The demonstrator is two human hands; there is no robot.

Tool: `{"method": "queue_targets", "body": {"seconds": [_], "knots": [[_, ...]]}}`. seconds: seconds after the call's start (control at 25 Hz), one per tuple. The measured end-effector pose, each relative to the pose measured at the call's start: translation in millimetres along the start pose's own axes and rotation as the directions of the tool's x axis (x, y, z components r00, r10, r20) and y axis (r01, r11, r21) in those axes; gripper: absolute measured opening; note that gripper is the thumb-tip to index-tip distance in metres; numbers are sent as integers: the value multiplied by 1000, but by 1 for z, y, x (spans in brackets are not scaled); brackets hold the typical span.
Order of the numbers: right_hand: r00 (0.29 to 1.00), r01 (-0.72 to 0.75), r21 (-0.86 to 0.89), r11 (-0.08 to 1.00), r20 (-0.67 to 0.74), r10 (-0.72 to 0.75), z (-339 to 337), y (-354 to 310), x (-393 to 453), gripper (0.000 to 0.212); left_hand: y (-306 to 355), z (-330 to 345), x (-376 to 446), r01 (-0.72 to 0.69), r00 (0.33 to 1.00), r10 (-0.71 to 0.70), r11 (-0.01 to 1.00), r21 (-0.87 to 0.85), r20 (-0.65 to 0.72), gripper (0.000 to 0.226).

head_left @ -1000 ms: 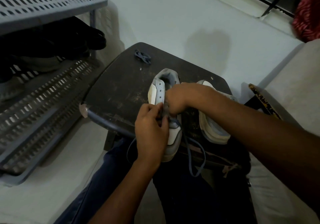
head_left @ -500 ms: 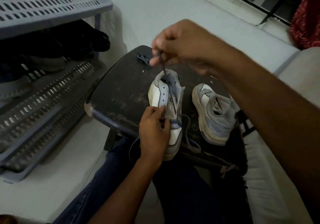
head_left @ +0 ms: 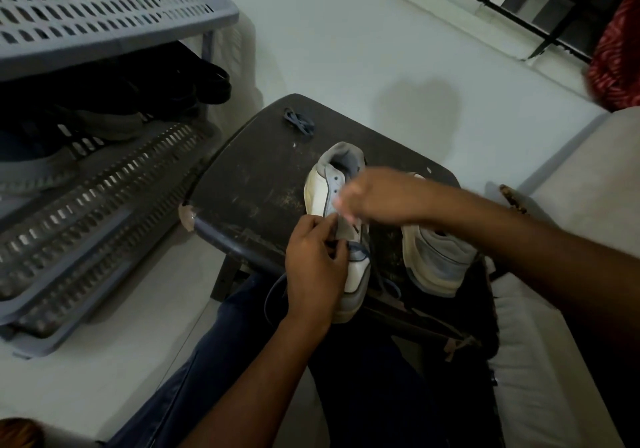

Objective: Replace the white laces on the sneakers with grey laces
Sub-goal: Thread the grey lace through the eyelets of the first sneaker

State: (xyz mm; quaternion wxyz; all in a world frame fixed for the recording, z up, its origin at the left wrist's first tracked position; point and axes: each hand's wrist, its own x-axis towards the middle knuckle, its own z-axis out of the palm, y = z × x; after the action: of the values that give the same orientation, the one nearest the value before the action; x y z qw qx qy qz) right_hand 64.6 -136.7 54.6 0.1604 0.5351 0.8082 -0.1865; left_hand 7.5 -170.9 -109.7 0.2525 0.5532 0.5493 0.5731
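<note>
Two white and grey sneakers stand on a dark stool [head_left: 249, 184]. My left hand [head_left: 315, 267] grips the front of the left sneaker [head_left: 329, 188], its thumb and fingers pinching the grey flap by the eyelets. A grey lace [head_left: 384, 285] threaded through this sneaker's lowest eyelets trails off the near edge of the stool. My right hand [head_left: 374, 202] hovers over the eyelets, blurred by motion, fingers curled; whether it holds the lace is hidden by the blur. The right sneaker [head_left: 436, 260] stands beside it, partly under my right forearm. A bundled spare lace [head_left: 299, 125] lies at the stool's far edge.
A grey slatted shoe rack [head_left: 86, 188] with dark shoes [head_left: 138, 87] on its upper shelf stands at left. At right there is a pale cushion [head_left: 588, 170]. My legs in dark trousers [head_left: 214, 371] reach under the stool. White floor lies beyond.
My right hand, which had pulled the lace high above the sneaker, has come back down to the eyelets. My left hand has stayed on the sneaker's front.
</note>
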Motion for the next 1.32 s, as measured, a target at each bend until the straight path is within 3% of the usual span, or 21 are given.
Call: {"method": "queue_targets", "body": {"seconds": [0.04, 0.08, 0.12, 0.16, 0.2, 0.24, 0.28, 0.32, 0.36, 0.4, 0.52, 0.68, 0.8, 0.84, 0.92, 1.0, 1.08, 1.2, 1.32], "knots": [[980, 125, 327, 937, -185, -66, -12, -17, -5, 35, 0, 0, 0, 0, 1000, 0, 1000, 3, 7, 37], [928, 310, 563, 767, -353, -116, -28, -32, -14, 37, -1, 1, 1, 4, 1000, -4, 1000, 2, 11, 40], [861, 475, 657, 585, -484, -156, -43, -46, -23, 38, -2, 1, 1, 9, 1000, -9, 1000, -1, 12, 41], [794, 582, 633, 510, -579, -186, -57, -54, -30, 38, -2, 1, 1, 9, 1000, -9, 1000, -5, 13, 42], [738, 616, 520, 592, -643, -203, -66, -54, -31, 37, -2, 0, 0, 6, 1000, -6, 1000, -7, 13, 41], [724, 524, 333, 784, -659, -204, -71, -50, -27, 38, -1, 0, 0, 2, 1000, -2, 1000, -8, 11, 40], [763, 300, 87, 950, -620, -184, -70, -42, -20, 40, 0, 0, -1, -2, 1000, 2, 1000, -9, 6, 39], [841, 30, -117, 993, -534, -88, -63, -27, -11, 43, 0, -1, -1, -4, 1000, 4, 1000, -12, 0, 38], [895, -156, -224, 962, -444, 41, -50, -9, -2, 43, 0, -1, 0, -5, 1000, 5, 1000, -14, -7, 38], [930, -222, -251, 942, -346, 127, -32, 4, 3, 41, 0, 0, 0, -6, 1000, 6, 1000, -11, -13, 36], [977, -172, -199, 965, -163, 140, 13, 20, 13, 44, 0, 0, 0, -28, 999, 29, 999, 16, -36, 23], [964, -135, -299, 945, -259, 56, 29, 30, 18, 15, -1, 1, 0, -35, 999, 35, 999, 5, -42, 13], [981, -118, -363, 924, -187, 51, 39, 32, 24, 19, -1, 1, 1, -30, 998, 30, 999, 15, -51, 18], [975, -94, -335, 938, -222, 18, 38, 29, 22, 21, -1, 1, 1, -30, 998, 30, 999, 13, -47, 22], [897, -1, -143, 990, -438, -62, 23, 15, 13, 23, 0, 0, 0, -23, 999, 23, 1000, 5, -24, 33], [738, 173, 41, 984, -667, -102, -2, -5, -1, 23, -1, 1, 1, -19, 999, 19, 1000, 16, -27, 39], [681, 267, 103, 958, -724, -112, -15, -16, -13, 26, 0, 2, 0, -22, 999, 23, 1000, 19, -25, 40], [725, 168, 96, 981, -686, -57, -4, -6, -32, 24, 0, 0, -1, -14, 1000, 14, 1000, -1, -22, 39], [673, -69, 135, 988, -725, 146, 20, 42, -90, 23, 1, -2, 0, -1, 999, 0, 1000, -25, -44, 38]]}}
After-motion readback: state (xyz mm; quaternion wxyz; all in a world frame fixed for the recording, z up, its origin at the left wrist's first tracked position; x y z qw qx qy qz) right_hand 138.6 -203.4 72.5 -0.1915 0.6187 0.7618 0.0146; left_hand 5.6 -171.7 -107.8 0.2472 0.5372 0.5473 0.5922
